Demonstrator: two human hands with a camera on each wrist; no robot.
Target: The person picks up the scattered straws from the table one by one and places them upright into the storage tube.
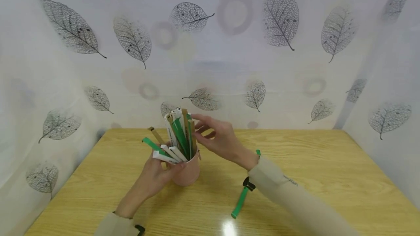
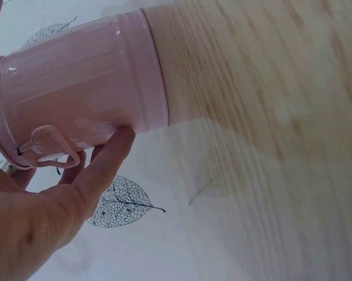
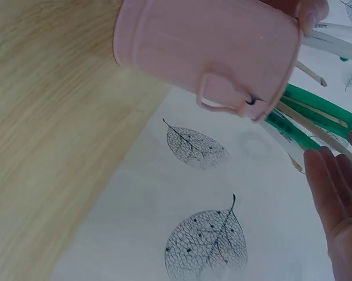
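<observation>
A pink metal bucket (image 1: 186, 173) with small wire handles stands upright on the table. It holds several slim stick packets (image 1: 179, 134) in white, green and brown; some rise upright, others lean left over the rim. My left hand (image 1: 154, 177) grips the bucket's left side, thumb at the front of the rim; in the left wrist view a finger lies along the pink wall (image 2: 76, 88). On the other side, my right hand (image 1: 220, 137) touches the upright packets near their tops, its fingers mostly straight beside the green packets (image 3: 322, 108) in the right wrist view.
A green stick packet (image 1: 239, 203) lies on the wooden table (image 1: 295, 148), partly hidden under the right forearm. Behind the table hangs a pale cloth (image 1: 210, 57) printed with leaves, which also closes off both sides. Dark straps circle both wrists.
</observation>
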